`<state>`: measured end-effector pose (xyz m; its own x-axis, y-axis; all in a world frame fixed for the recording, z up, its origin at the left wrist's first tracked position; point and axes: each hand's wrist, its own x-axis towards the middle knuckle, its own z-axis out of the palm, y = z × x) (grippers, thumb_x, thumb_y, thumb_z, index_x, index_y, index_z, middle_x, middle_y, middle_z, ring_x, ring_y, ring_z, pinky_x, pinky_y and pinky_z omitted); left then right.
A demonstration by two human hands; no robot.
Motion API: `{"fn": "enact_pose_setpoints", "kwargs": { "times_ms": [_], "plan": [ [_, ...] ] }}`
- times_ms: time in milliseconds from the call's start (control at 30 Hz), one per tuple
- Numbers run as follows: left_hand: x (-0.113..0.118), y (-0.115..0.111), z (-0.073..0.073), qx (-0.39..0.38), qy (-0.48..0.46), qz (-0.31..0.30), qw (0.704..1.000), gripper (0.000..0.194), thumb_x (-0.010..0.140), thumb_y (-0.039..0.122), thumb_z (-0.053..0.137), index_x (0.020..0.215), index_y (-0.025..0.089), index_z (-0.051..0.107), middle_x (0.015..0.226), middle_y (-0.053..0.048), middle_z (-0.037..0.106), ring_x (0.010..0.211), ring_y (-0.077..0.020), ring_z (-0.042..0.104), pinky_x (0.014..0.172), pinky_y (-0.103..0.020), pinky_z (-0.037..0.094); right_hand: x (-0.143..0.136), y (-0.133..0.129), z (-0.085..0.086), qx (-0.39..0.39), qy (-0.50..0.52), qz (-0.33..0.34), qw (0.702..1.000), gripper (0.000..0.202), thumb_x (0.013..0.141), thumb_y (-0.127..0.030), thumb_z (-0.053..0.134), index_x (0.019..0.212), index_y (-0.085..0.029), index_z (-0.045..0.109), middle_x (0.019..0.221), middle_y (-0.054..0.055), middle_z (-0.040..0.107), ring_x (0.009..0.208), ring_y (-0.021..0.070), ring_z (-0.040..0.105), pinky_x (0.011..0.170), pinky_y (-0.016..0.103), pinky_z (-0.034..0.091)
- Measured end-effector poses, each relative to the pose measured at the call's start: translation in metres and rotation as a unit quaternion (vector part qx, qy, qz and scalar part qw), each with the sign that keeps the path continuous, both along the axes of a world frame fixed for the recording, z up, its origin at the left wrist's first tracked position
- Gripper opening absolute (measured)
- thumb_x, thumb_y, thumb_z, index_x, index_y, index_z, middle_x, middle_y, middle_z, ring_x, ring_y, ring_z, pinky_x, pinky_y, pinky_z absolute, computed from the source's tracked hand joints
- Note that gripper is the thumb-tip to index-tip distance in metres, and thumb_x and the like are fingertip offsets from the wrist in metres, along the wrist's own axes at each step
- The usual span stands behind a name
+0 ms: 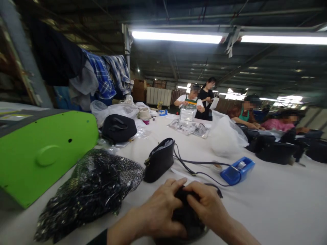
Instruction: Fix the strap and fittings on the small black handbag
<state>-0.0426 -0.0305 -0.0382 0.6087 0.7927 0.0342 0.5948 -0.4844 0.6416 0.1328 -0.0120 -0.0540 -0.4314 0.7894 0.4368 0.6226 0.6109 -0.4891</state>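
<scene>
Low in the head view, my left hand [163, 208] wraps round the near-left side of a black bag [186, 217], fingers curled over its top. My right hand [208, 204] pinches the bag's upper edge from the right, thumb and fingers bent close to the left fingertips. The bag is dark and partly covered by both hands, so its opening and any small part between the fingers cannot be made out. Just beyond stands another black bag [160, 161], upright, with pale stuffing at its mouth and a thin black strap [189, 166] trailing right.
A blue tape dispenser [238, 171] stands right of the strap. To the left lie a mesh-patterned plastic bag of black pieces [94, 190] and a bright green machine [51, 153]. A dark bag [119, 128] sits behind. Several people work across the white table [281, 197].
</scene>
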Motion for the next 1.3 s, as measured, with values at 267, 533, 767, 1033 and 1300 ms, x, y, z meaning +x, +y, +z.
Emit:
{"fn": "enact_pose_setpoints", "kwargs": {
  "times_ms": [267, 533, 767, 1033, 1300],
  "plan": [
    [-0.056, -0.026, -0.036, 0.058, -0.219, 0.200, 0.953, 0.021, 0.079, 0.030, 0.056, 0.098, 0.023, 0.061, 0.110, -0.008, 0.061, 0.101, -0.0217, 0.057, 0.086, -0.037, 0.049, 0.004, 0.001, 0.002, -0.029, 0.009, -0.015, 0.999, 0.021, 0.070, -0.017, 0.045, 0.075, -0.018, 0.065, 0.062, 0.000, 0.067, 0.054, 0.0129, 0.061, 0.052, 0.023, 0.045],
    [-0.025, -0.025, -0.052, 0.068, -0.242, 0.176, 0.952, 0.064, 0.068, 0.042, 0.069, 0.123, 0.019, 0.043, 0.122, -0.012, 0.051, 0.110, -0.0269, 0.050, 0.098, -0.044, 0.042, 0.003, 0.000, 0.004, -0.028, 0.034, -0.018, 0.999, 0.022, 0.071, -0.017, 0.045, 0.075, -0.019, 0.066, 0.062, -0.001, 0.067, 0.053, 0.0112, 0.061, 0.051, 0.021, 0.046],
    [-0.024, -0.010, -0.058, -0.150, -0.507, 0.219, 0.820, 0.044, 0.076, 0.047, 0.061, 0.112, 0.022, 0.056, 0.120, -0.009, 0.058, 0.111, -0.0247, 0.051, 0.095, -0.039, 0.039, 0.010, -0.002, -0.006, -0.125, 0.039, -0.029, 0.991, 0.023, 0.076, -0.022, 0.044, 0.084, -0.018, 0.065, 0.059, 0.000, 0.062, 0.041, 0.0107, 0.053, 0.039, 0.022, 0.039],
    [-0.026, -0.009, -0.088, -0.298, -0.578, 0.179, 0.739, 0.070, 0.052, 0.053, 0.079, 0.115, 0.025, 0.061, 0.129, -0.011, 0.057, 0.124, -0.0310, 0.044, 0.110, -0.048, 0.024, 0.007, 0.001, -0.006, -0.128, 0.069, -0.017, 0.989, 0.023, 0.076, -0.024, 0.044, 0.081, -0.017, 0.066, 0.056, 0.000, 0.060, 0.036, 0.0090, 0.047, 0.034, 0.022, 0.035],
    [0.001, 0.003, -0.071, -0.323, -0.559, 0.172, 0.744, 0.064, 0.055, 0.033, 0.082, 0.114, 0.024, 0.062, 0.123, -0.007, 0.062, 0.117, -0.0274, 0.051, 0.104, -0.040, 0.035, 0.009, -0.002, -0.006, -0.090, 0.052, -0.011, 0.995, 0.022, 0.074, -0.020, 0.045, 0.079, -0.018, 0.065, 0.053, -0.002, 0.059, 0.036, 0.0089, 0.047, 0.036, 0.022, 0.036]
  ]
}}
